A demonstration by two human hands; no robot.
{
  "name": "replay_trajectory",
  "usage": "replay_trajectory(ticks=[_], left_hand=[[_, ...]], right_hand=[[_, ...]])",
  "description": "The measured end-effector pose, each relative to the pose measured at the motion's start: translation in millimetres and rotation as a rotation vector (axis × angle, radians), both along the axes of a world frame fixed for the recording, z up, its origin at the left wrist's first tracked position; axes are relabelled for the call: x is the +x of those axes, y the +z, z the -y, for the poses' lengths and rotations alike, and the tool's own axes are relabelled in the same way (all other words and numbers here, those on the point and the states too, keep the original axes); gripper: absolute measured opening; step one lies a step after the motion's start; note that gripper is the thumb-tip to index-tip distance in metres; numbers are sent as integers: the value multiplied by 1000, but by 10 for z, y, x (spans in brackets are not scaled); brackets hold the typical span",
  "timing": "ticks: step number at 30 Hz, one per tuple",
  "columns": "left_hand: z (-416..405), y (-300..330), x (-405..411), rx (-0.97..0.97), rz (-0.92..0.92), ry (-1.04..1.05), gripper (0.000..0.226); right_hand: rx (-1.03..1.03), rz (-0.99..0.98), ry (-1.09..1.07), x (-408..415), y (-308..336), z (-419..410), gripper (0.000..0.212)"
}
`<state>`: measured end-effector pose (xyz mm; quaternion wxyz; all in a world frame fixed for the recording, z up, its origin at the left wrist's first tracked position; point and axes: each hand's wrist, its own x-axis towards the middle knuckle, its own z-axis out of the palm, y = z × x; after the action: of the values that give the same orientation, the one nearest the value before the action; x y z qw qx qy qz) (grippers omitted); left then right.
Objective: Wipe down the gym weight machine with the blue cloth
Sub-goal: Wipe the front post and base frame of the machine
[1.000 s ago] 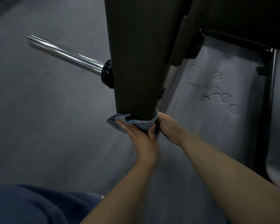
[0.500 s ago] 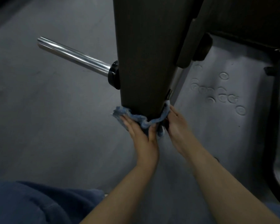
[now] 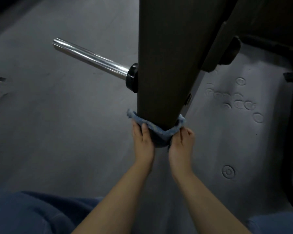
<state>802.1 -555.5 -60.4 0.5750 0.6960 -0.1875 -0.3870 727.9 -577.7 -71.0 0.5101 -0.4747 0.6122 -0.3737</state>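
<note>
While unlabelled, blue cloth point(image 3: 159, 130) wraps machine post point(image 3: 166, 65)

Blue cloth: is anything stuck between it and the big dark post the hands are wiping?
Nothing visible. The blue cloth lies wrapped right against the bottom of the dark post. The left hand and right hand each hold one side of it. The far side is hidden.

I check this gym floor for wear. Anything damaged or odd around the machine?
Yes: the floor mat right of the machine's dark post bears several round dents, and the floor at far left shows a gouge. Nothing else stands out.
</note>
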Motion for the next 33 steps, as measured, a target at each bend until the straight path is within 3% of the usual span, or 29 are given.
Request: replay_trajectory(ticks=[3,5,7,10,14,17,23,29,33], left_hand=[[193,185,315,88,-209,56,41],[352,300,503,112,-355,10,41],[502,415,617,141,-447,-47,36],[614,531,788,231,-403,-259,34],[686,656,1055,160,-439,-645,25],[797,683,1157,143,-415,-815,23],[849,514,1130,248,-362,-931,30],[832,196,1126,421,-212,-1027,25],[766,-60,1108,507,-153,-1044,24]], right_hand=[[-112,34,4,-1,225,-228,11],[-197,105,-13,39,384,-376,31],[-271,153,38,97,440,-448,36],[-445,-20,190,202,467,-433,35],[-581,-245,277,283,541,-335,48],[-623,-471,295,309,529,-282,58],[-566,-660,370,380,375,-320,66],[-438,-727,570,425,209,-330,63],[-349,-755,709,454,178,-345,73]])
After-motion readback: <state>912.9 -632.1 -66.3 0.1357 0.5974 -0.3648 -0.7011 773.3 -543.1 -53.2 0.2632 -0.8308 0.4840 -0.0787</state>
